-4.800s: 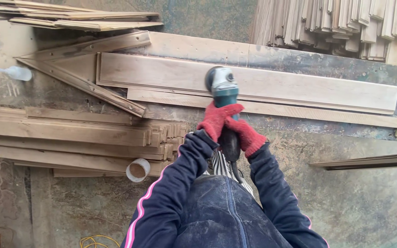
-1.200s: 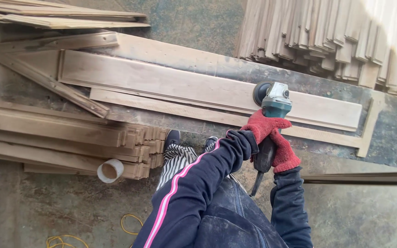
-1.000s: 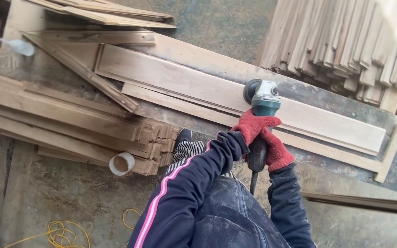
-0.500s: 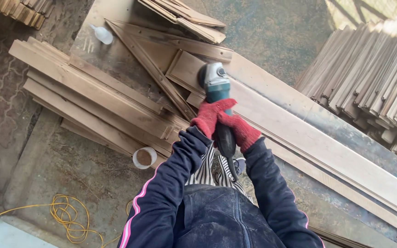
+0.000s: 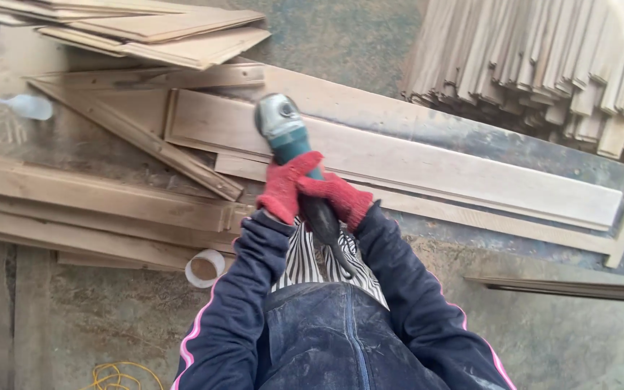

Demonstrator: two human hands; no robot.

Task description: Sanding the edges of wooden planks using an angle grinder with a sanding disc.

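Note:
A teal and grey angle grinder (image 5: 287,136) rests its disc on a long pale wooden plank (image 5: 435,167) lying on the work surface. My left hand (image 5: 287,186), in a red knit glove, grips the grinder's body just behind the head. In a matching red glove, my right hand (image 5: 337,198) holds the dark rear handle, close against the left. The grinder sits near the plank's left end. Dark sleeves with a pink stripe run down to both hands.
Stacked wooden boards (image 5: 88,209) lie at the left, with a roll of tape (image 5: 206,268) at their near edge. A big pile of short slats (image 5: 543,58) fills the top right. A small white bottle (image 5: 29,107) lies far left. Yellow cable (image 5: 117,375) coils on the floor.
The grinder travelled right along the plank, then swept back toward its left end, where it is now. Both hands kept their grip. The camera view swung and tilted throughout.

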